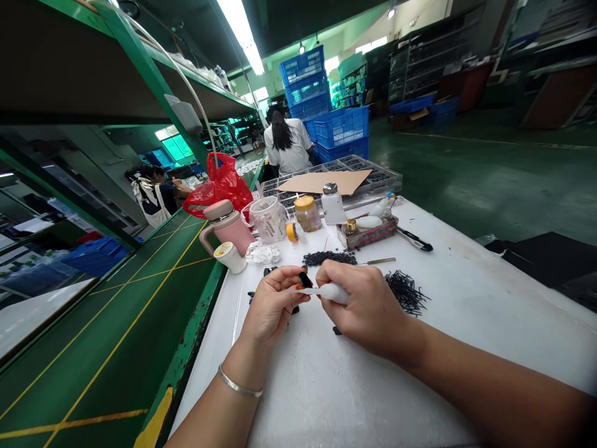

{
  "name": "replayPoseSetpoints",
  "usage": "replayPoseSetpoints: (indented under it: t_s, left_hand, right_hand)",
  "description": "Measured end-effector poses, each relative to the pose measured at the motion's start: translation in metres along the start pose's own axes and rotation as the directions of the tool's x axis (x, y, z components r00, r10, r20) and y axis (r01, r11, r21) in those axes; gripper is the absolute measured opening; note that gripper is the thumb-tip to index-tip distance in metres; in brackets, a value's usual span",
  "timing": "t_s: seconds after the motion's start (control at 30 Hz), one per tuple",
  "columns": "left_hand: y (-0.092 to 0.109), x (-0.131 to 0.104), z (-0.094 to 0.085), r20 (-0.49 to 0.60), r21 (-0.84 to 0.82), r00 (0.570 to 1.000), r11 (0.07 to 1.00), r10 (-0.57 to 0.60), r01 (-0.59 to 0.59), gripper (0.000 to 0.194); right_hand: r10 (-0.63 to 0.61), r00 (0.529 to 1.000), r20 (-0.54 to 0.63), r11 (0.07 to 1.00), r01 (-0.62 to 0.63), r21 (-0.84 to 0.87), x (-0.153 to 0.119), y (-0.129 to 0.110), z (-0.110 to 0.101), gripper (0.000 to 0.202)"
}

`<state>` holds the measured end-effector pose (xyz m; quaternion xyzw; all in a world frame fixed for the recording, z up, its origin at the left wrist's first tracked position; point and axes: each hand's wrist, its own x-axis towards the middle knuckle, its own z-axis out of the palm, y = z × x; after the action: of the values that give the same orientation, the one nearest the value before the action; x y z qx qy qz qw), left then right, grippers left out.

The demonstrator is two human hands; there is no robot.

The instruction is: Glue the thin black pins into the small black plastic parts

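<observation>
Between thumb and fingers, my left hand (pixel 270 305) pinches a small black part (pixel 305 280), partly hidden by the fingers. My right hand (pixel 361 302) is wrapped round a small white squeeze bottle (pixel 334 294). Its thin pale nozzle points left, close to the black part; whether they touch I cannot tell. Just beyond the hands lies a pile of small black rings or bits (pixel 329 257). To the right of my right hand is a heap of thin black sticks (pixel 407 292). Several black pieces lie partly hidden behind my left hand.
Along the white table's (pixel 466 298) back stand a pink thermos (pixel 231 230), a clear jug (pixel 268 219), a yellow-lidded jar (pixel 306 214), a white dispenser bottle (pixel 332 205) and a small box (pixel 373 232). A cutter (pixel 415 239) lies right. A green conveyor (pixel 135 311) runs left. Two people sit beyond.
</observation>
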<state>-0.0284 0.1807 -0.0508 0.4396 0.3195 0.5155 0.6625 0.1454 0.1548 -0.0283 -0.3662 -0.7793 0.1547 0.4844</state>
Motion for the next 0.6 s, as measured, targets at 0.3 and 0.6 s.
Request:
replayPoseSetpoints:
  t_s: [0.3,0.6]
  left_hand:
    - [0.0003,-0.0001,0.0012,-0.025,0.065,1.000,0.998,0.014,-0.012,0.028]
    - [0.0031,-0.0070,0.0091,-0.076,0.383,0.960,0.897,0.271,-0.222,0.016]
  right_hand:
    - [0.021,0.999,0.039,0.999,-0.020,-0.027,0.0007,0.0009,0.0011,0.021]
    - [0.141,0.989,0.039,0.986,-0.144,0.089,0.0025,0.0006,0.0018,0.016]
